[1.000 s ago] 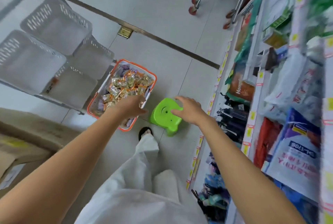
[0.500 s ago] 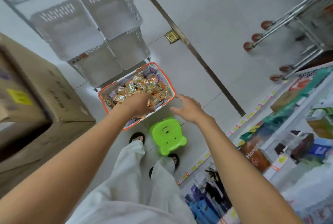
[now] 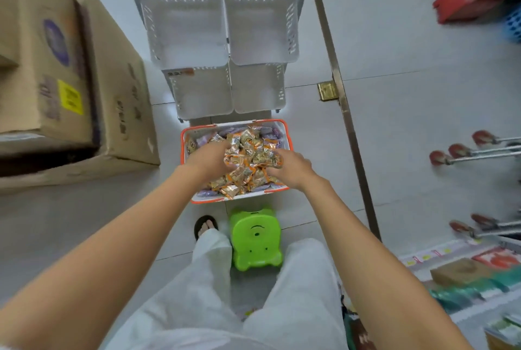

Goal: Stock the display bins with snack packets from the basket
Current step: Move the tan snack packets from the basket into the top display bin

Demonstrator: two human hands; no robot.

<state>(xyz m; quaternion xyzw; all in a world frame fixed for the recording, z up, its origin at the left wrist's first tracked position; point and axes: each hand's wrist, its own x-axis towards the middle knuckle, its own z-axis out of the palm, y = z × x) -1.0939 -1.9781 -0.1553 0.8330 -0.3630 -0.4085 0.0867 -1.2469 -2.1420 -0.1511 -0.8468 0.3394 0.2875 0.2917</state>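
Well left of the orange-rimmed white plastic basket [image 3: 214, 198]: two stacked brown cardboard boxes [image 3: 70, 67]. Just beyond the basket: four white slotted plastic bins [image 3: 183, 25], two above two on a grey frame. Inside the basket: many small gold-and-orange foil snack packets [image 3: 248, 149], crinkled and shiny, heaped over flat purple packets [image 3: 270, 134]. Over its left half, left hand [image 3: 210, 158], grip clenched on the gold heap; over its right half, right hand [image 3: 293, 167], grip likewise clenched on it. Just nearer than the basket: one lime-green plastic stool [image 3: 255, 239].
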